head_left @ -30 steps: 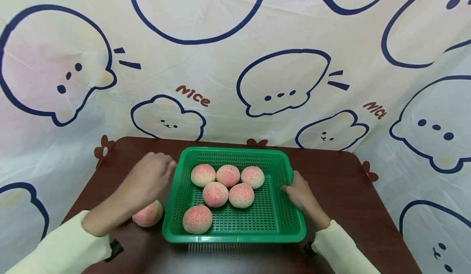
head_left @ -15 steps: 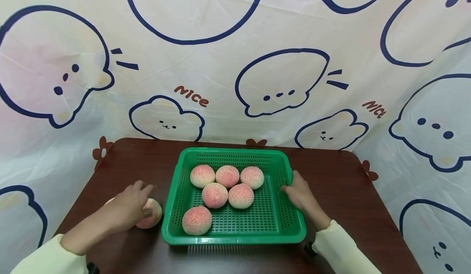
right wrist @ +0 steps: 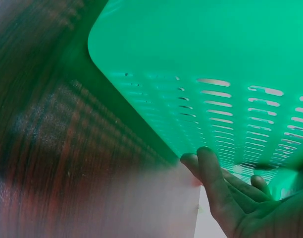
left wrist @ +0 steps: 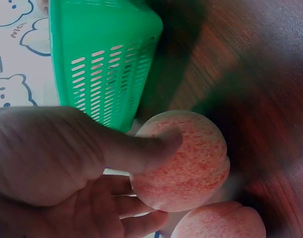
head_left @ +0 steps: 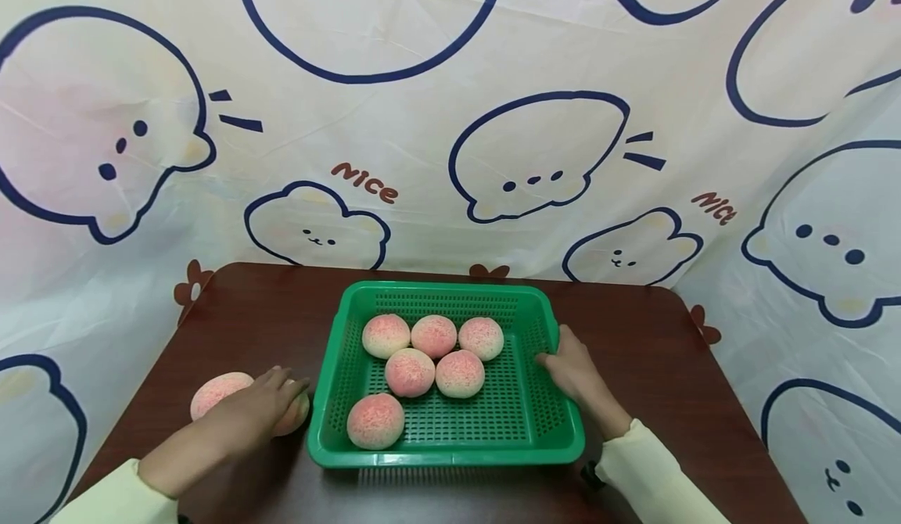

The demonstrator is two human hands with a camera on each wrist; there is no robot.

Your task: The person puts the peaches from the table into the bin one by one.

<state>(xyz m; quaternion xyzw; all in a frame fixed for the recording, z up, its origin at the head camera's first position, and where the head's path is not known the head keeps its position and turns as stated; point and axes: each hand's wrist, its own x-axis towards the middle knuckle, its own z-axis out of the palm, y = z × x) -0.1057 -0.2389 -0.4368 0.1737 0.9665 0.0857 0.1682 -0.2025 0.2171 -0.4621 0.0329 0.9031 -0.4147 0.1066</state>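
Observation:
My left hand (head_left: 242, 410) is over a pink and pale-yellow peach (left wrist: 191, 163) left of the basket. In the left wrist view the thumb presses one side of it and the fingers reach round the other. A second peach (head_left: 217, 391) lies just left of that hand, partly covered by it. My right hand (head_left: 579, 371) grips the right rim of the green plastic basket (head_left: 450, 457), thumb over the rim and fingers on the outside. In the right wrist view those fingers (right wrist: 211, 171) lie along the slotted wall. Several peaches sit inside the basket, mostly toward its back and left.
The basket stands on a dark brown wooden table (head_left: 655, 367). A white cloth (head_left: 422, 133) with cartoon outlines hangs behind the table's back edge and along both sides.
My left hand has come down from beside the basket's left rim, leftward and toward me, onto the peach. The right hand and the basket have stayed in place.

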